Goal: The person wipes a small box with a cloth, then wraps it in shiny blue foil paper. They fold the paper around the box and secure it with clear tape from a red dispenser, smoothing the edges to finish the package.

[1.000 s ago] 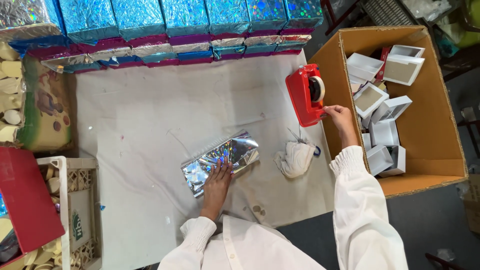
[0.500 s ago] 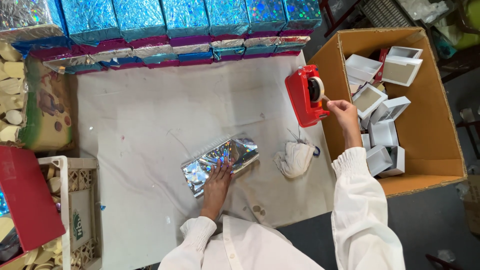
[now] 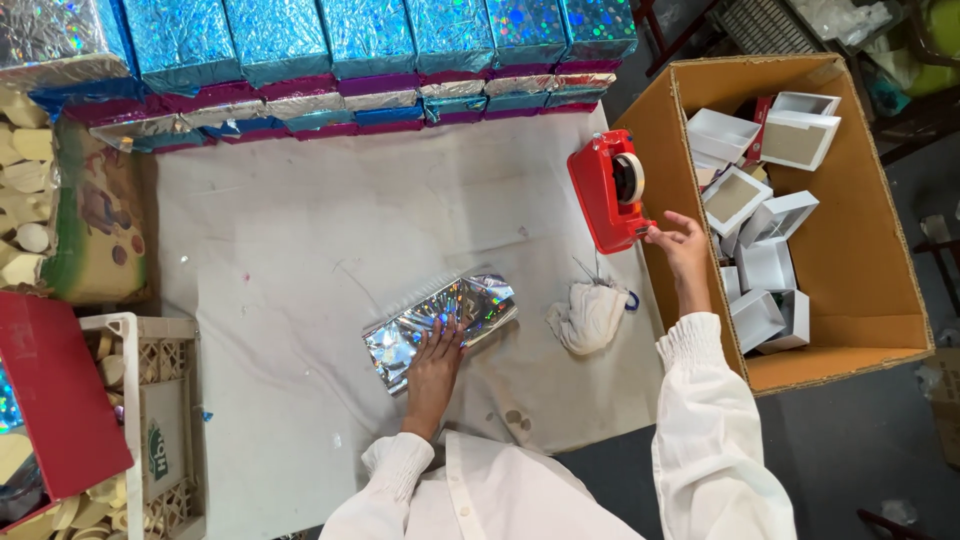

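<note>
The right hand (image 3: pixel 678 243) has dropped back to the cutter end of the red tape dispenser (image 3: pixel 607 190), fingers pinched on tape, while the left hand (image 3: pixel 436 360) presses flat, fingers apart, on the silver-wrapped box (image 3: pixel 440 318) mid-bench.

Wrapped box (image 3: pixel 440 317) left of cloth (image 3: pixel 590 315), tape dispenser (image 3: pixel 610 190) behind cloth

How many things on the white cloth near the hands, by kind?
Silver holographic wrapped box, under the left hand: 1
Red tape dispenser, touched by the right hand: 1
White crumpled rag: 1
Total: 3
</note>
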